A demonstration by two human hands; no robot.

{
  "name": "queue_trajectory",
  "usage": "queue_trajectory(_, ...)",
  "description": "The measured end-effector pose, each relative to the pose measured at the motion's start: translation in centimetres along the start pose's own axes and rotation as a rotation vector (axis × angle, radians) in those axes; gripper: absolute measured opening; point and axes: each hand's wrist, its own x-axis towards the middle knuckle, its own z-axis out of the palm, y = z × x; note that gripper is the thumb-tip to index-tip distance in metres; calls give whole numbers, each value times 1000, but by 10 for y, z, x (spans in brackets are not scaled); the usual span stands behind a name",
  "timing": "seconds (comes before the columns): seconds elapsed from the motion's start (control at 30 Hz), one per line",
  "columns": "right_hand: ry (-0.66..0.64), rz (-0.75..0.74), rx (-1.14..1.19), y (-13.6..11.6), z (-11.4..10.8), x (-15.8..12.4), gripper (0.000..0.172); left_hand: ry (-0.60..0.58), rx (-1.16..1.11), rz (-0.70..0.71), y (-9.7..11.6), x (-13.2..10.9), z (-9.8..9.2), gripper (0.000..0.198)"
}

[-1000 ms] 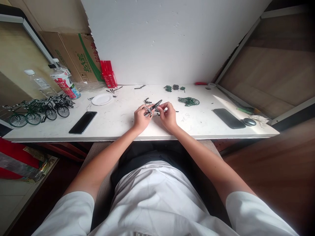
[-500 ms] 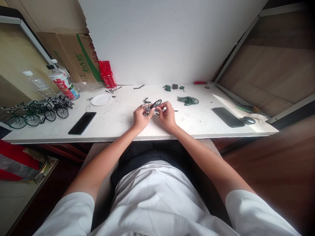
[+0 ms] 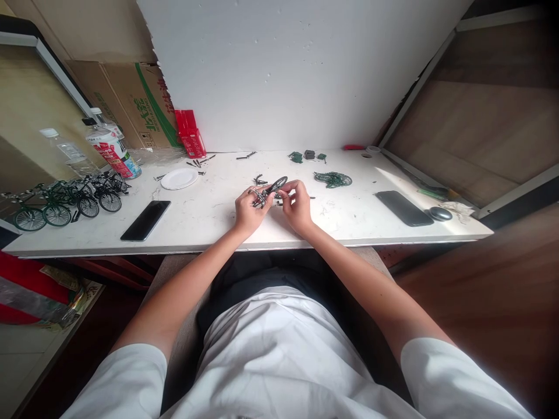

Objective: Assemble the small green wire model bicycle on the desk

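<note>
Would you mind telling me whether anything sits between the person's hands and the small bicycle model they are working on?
Nothing visible does: the left hand and right hand both already grip the small bicycle model directly, above the white table.

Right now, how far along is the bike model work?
Done: finished model bikes stand at the table's left end. In hand: left hand and right hand hold a wheel assembly. Left: green frame parts, small green pieces and loose screws lie unused.

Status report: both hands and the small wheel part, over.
Left hand and right hand both grip small wheel assembly above white table. Nothing blocks them.
</note>
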Motion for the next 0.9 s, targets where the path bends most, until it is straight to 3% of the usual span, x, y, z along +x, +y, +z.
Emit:
queue_trajectory(0.43, -1, 61, 71, -1, -1, 0, 31, 41, -8, 196, -6, -3, 5, 32)
queue_trajectory(0.9, -21, 84, 67, 0, 0, 0, 33, 7, 7, 113, -2, -1, 1, 37)
